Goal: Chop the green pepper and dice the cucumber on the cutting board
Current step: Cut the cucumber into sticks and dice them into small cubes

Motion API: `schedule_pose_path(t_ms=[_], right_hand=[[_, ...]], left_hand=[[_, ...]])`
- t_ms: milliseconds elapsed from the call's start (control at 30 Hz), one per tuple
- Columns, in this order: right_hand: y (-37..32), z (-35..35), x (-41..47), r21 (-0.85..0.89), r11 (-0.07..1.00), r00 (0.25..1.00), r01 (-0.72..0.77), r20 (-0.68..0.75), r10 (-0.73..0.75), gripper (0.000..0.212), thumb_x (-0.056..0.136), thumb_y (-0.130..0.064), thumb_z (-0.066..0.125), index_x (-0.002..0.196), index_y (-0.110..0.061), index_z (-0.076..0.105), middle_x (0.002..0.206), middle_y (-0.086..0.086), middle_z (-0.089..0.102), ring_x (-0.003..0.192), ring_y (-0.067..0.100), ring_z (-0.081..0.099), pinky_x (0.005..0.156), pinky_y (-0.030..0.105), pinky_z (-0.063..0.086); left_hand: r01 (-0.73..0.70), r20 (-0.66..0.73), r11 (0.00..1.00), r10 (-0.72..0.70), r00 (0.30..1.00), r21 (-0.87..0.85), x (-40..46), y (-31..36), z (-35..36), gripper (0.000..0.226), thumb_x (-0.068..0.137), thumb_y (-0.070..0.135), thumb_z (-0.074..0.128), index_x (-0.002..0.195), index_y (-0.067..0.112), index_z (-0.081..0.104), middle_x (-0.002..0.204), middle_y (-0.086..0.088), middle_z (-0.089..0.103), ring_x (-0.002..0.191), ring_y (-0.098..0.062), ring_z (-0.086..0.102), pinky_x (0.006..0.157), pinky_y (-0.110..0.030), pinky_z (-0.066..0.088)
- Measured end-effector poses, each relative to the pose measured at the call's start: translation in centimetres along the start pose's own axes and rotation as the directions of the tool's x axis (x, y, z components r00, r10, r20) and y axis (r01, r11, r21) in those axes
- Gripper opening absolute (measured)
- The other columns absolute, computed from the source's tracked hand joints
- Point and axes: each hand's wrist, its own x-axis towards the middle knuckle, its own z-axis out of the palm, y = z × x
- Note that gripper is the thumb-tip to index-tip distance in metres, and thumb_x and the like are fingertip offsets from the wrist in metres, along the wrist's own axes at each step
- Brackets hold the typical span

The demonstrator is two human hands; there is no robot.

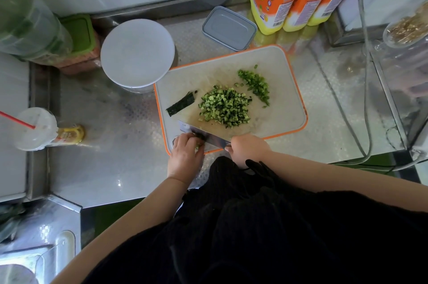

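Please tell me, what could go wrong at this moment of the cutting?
The left hand holds a small green piece right against the knife, so fingertips could get cut. They work at the near edge of the board, so bits may fall off onto the counter.

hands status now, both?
Left hand: fingers curled, holding down a small green vegetable piece beside the blade.
Right hand: grips the steel cleaver by its handle.

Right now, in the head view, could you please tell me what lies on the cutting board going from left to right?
Dark green strip → large pile of diced cucumber → smaller pile of chopped green pepper, all on the cutting board.
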Motion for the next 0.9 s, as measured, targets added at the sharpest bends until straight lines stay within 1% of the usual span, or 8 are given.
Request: schedule_pose_path(t_ms=[100,200,300,333,433,567,700,900], right_hand=[[0.4,0.2,0.4,0.043,0.998,0.999,-0.041,-0.002,0.041,0.038,0.1,-0.039,0.038,0.111,-0.008,0.057,0.108,0.012,0.062,0.103,0.03,0.059,0.08,0.037,0.045],[1.5,0.1,0.7,0.118,0.989,0.992,-0.092,-0.074,0.101,0.038,0.1,-0.037,0.039,0.109,-0.006,0.058,0.106,0.014,0.064,0.098,0.03,0.06,0.081,0.037,0.047],[2.4,-0.1,0.8,0.145,0.981,0.983,-0.127,-0.115,0.144,0.038,0.1,-0.035,0.039,0.107,-0.004,0.058,0.105,0.016,0.063,0.098,0.033,0.06,0.077,0.036,0.044],[2.5,-0.1,0.8,0.148,0.981,0.983,-0.126,-0.114,0.143,0.038,0.1,-0.035,0.039,0.106,-0.003,0.058,0.104,0.015,0.063,0.097,0.033,0.06,0.075,0.035,0.043],[2.5,0.0,0.8,0.147,0.983,0.984,-0.114,-0.117,0.131,0.037,0.1,-0.036,0.039,0.104,-0.004,0.058,0.101,0.014,0.064,0.093,0.031,0.06,0.07,0.032,0.042],[2.7,0.0,0.8,0.137,0.986,0.984,-0.095,-0.138,0.114,0.036,0.1,-0.036,0.039,0.104,-0.004,0.057,0.1,0.013,0.063,0.093,0.03,0.06,0.068,0.032,0.039],[2.7,0.2,0.7,0.118,0.99,0.982,-0.072,-0.165,0.091,0.036,0.1,-0.036,0.04,0.105,-0.005,0.057,0.1,0.013,0.063,0.093,0.03,0.06,0.069,0.032,0.041],[2.3,0.2,0.8,0.068,0.996,0.987,-0.065,-0.144,0.074,0.038,0.1,-0.038,0.038,0.103,-0.006,0.058,0.099,0.011,0.062,0.094,0.03,0.059,0.068,0.032,0.039]], left_hand=[[-0.054,-0.03,0.997,0.056,0.998,0.048,-0.2,0.0,-0.1,0.027,0.087,0.027,0.051,0.088,0.007,0.069,0.093,-0.009,0.06,0.088,-0.035,0.057,0.07,-0.043,0.052],[-0.084,-0.058,0.994,0.088,0.994,0.064,-0.4,-0.2,-0.2,0.025,0.089,0.026,0.053,0.087,0.007,0.068,0.095,-0.01,0.059,0.089,-0.034,0.057,0.069,-0.042,0.052],[-0.084,-0.045,0.993,0.088,0.995,0.077,-0.5,-0.1,-0.5,0.022,0.089,0.027,0.057,0.095,0.008,0.067,0.1,-0.01,0.057,0.09,-0.033,0.057,0.069,-0.041,0.052],[-0.043,-0.03,0.996,0.045,0.999,0.074,-0.6,0.0,-0.7,0.022,0.087,0.027,0.062,0.101,0.01,0.065,0.104,-0.011,0.055,0.091,-0.033,0.057,0.069,-0.041,0.052],[0.171,0.049,0.985,-0.172,0.984,0.024,-0.7,0.1,-1.6,0.045,0.083,0.03,0.072,0.121,0.013,0.055,0.117,-0.009,0.047,0.091,-0.033,0.059,0.071,-0.044,0.053],[0.377,0.198,0.926,-0.363,0.911,-0.036,-0.1,0.4,-2.4,0.056,0.085,0.033,0.07,0.133,0.021,0.042,0.129,-0.001,0.042,0.104,-0.025,0.056,0.088,-0.047,0.05],[0.467,0.229,0.884,-0.448,0.864,-0.032,0.6,1.0,-2.6,0.05,0.086,0.026,0.069,0.13,0.019,0.046,0.131,-0.002,0.044,0.109,-0.024,0.054,0.093,-0.042,0.047],[0.502,0.219,0.865,-0.484,0.847,-0.029,1.6,2.5,-1.9,0.035,0.089,0.014,0.061,0.122,0.015,0.052,0.123,-0.004,0.051,0.11,-0.024,0.052,0.086,-0.036,0.046]])
